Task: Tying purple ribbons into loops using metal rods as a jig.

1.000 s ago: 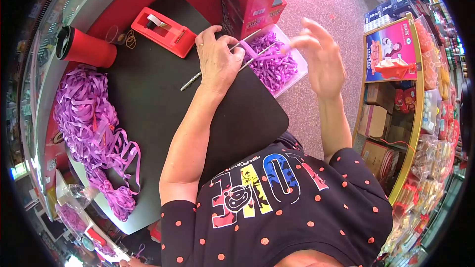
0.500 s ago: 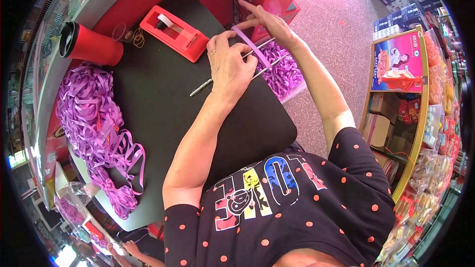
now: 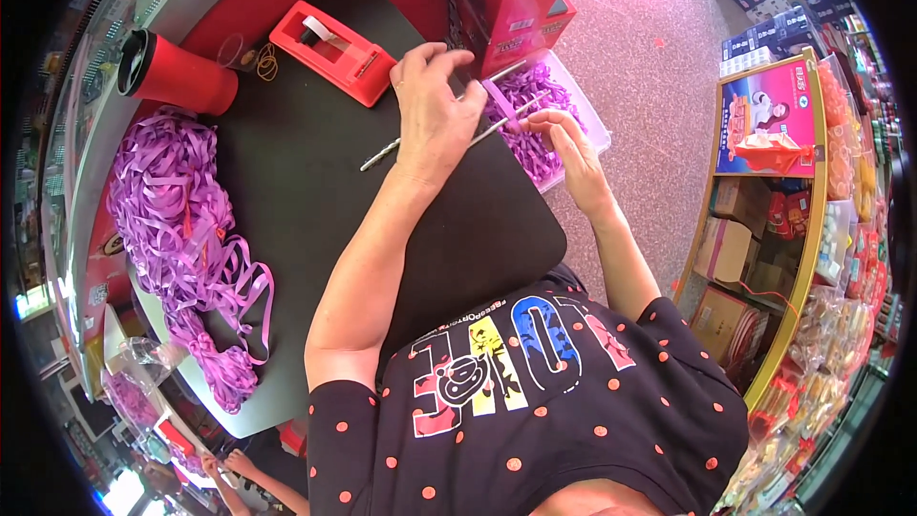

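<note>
Two thin metal rods (image 3: pixel 378 157) lie side by side across the black tabletop and stick out past its right edge. A flat purple ribbon (image 3: pixel 501 103) crosses over both rods. My left hand (image 3: pixel 430 119) is above the rods, fingers curved and thumb apart, with a gap between them; it hides part of the rods. My right hand (image 3: pixel 573 153) is at the ribbon's near end beside the rod, its fingertips closed on it. Beneath the rod ends, a clear plastic bin (image 3: pixel 600 139) holds many purple ribbon pieces (image 3: pixel 535 164).
A red tape dispenser (image 3: pixel 339 55), a red tumbler (image 3: pixel 181 76) and yellowish rubber bands (image 3: pixel 268 64) stand at the far side. A large purple ribbon heap (image 3: pixel 167 201) covers the table's left side. Red boxes (image 3: pixel 521 0) rise beyond the bin; stocked shelves (image 3: pixel 764 220) stand at right.
My right hand has come down and toward me, from raised beyond the rods to the ribbon's near end. My left hand's fingers have spread from the ribbon. The rods stay put.
</note>
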Demonstrator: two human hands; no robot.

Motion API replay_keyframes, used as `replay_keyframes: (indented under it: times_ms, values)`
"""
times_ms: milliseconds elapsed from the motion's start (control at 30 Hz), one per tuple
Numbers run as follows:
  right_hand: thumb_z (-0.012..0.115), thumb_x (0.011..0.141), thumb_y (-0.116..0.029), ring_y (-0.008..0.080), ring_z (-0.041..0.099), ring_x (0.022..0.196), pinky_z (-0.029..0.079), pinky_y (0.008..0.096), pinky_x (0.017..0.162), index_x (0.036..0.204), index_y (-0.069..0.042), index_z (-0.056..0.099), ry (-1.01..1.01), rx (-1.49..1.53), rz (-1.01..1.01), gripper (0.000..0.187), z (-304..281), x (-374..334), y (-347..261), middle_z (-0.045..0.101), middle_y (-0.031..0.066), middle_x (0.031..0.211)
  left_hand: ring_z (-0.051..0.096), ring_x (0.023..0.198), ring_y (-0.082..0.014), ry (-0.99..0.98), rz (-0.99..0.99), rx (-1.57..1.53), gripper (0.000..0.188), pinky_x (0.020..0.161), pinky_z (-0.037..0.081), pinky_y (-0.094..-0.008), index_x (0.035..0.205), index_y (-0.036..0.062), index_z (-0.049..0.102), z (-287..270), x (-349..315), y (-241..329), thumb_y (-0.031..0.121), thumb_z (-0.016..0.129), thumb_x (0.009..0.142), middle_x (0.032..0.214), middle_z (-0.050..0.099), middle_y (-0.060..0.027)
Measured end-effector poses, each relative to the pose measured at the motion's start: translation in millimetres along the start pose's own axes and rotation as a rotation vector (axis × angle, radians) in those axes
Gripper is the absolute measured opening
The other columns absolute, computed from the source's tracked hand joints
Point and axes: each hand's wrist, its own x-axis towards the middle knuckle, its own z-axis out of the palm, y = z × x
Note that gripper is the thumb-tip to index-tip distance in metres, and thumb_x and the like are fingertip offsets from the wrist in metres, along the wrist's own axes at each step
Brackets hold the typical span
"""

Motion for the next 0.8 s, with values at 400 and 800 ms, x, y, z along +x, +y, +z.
replay_keyframes:
  times_ms: [400,800]
  values:
    - [0.047,0.097,-0.026,0.016,0.06,0.095,0.046,0.0303,0.085,0.116,-0.001,0.052,-0.079,-0.212,0.096,0.032,-4.2,20.7,-43.4,0.06,0.0098,0.1,0.053,0.106,-0.0265,-0.586,-1.181,-1.541,0.032,0.094,0.043,-0.0419,0.117,0.0035,0.045,4.0,-69.3,61.1,0.029,0.043,0.098,0.112,0.053,-0.0154]
    - [0.05,0.097,-0.033,0.0115,0.059,0.084,0.045,0.0255,0.075,0.116,-0.001,0.052,-0.034,0.001,0.158,0.037,-10.1,19.0,-37.1,0.066,0.011,0.095,0.04,0.12,-0.0279,-0.205,-1.007,-1.924,0.05,0.104,0.027,-0.0532,0.13,0.0144,0.032,35.7,-63.8,76.4,0.051,0.029,0.097,0.132,0.039,-0.0113]
